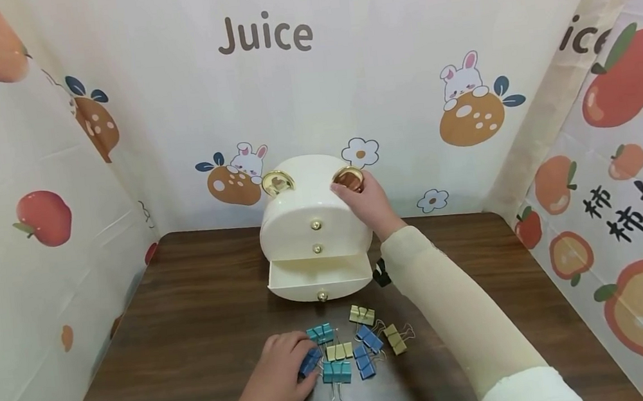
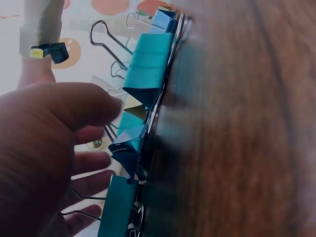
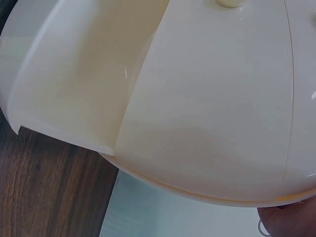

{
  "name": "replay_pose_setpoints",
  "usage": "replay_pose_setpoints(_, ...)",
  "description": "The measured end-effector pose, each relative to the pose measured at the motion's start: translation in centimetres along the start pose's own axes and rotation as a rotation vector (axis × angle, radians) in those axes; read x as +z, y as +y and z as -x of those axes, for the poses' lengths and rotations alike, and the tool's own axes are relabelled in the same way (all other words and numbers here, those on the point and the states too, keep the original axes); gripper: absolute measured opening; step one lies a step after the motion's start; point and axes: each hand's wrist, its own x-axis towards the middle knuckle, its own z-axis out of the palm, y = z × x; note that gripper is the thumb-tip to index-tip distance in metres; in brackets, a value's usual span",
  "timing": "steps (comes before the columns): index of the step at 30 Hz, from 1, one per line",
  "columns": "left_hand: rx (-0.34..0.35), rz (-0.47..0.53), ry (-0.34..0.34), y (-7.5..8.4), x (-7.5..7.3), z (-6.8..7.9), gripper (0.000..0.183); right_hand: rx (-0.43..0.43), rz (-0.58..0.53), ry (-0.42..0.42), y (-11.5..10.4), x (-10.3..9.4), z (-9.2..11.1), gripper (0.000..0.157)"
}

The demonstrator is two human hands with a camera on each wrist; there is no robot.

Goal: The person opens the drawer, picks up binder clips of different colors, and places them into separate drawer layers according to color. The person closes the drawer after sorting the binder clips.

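Observation:
A cream drawer box with gold knobs and two gold ears stands near the back of the table. Its bottom drawer is pulled out and holds nothing visible. My right hand grips the right gold ear, with the thumb in front. Before the box lies a group of several blue, teal and pale yellow binder clips. My left hand is at their left side, fingers spread beside a blue binder clip. In the left wrist view, the thumb hovers near this blue binder clip and the fingers extend loosely.
The dark wooden table runs up to a fabric backdrop printed with fruit and rabbits, which also hangs at both sides. A teal binder clip lies nearest the front, its wire handle toward me. A small black device sits on the right wrist.

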Motion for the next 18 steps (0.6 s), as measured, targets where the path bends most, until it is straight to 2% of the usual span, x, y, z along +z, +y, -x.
replay_pose_setpoints(6,-0.049,-0.054,-0.087,-0.3,0.0,-0.5,0.036,-0.004,0.011,0.004,-0.1,0.1,0.0,0.069)
replay_pose_setpoints(13,-0.035,-0.099,-0.108,-0.5,-0.2,-1.2,0.031,0.007,0.009,0.001,-0.3,0.1,0.0,0.07)
replay_pose_setpoints(18,-0.056,0.018,-0.15,-0.6,-0.2,-1.5,0.025,0.009,0.006,-0.001,-0.4,0.1,0.2,0.067)
